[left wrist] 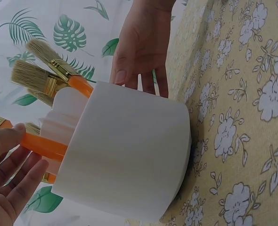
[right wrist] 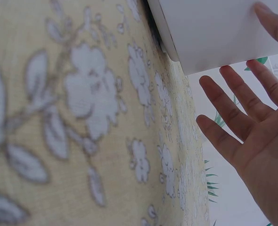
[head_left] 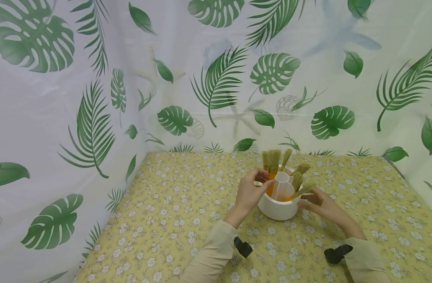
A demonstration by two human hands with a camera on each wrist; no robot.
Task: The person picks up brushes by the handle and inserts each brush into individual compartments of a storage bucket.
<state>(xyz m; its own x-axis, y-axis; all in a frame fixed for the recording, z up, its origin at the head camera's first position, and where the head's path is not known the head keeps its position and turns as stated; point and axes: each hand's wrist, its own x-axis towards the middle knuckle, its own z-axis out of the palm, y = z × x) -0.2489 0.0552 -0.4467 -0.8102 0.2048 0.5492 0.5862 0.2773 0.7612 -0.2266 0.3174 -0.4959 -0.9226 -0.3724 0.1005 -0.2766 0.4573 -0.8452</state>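
Note:
A round white holder [head_left: 279, 209] stands on the table with several paintbrushes in it, bristles up. They have orange handles and pale bristles. My left hand [head_left: 249, 190] is at the holder's left side, where its thumb and fingers pinch the orange handle of a paintbrush [left wrist: 44, 146] above the rim. My right hand [head_left: 323, 206] is at the holder's right side. In the right wrist view its fingers are spread and nearly straight, and the thumb lies against the white wall. Inside the holder, a pale upright tube [head_left: 282, 179] shows between the brushes.
A yellow cloth with white flowers [head_left: 180, 220] covers the table. Behind and to the left hang white curtains [head_left: 216, 129] printed with green leaves. A dark wrist mount sits on each sleeve.

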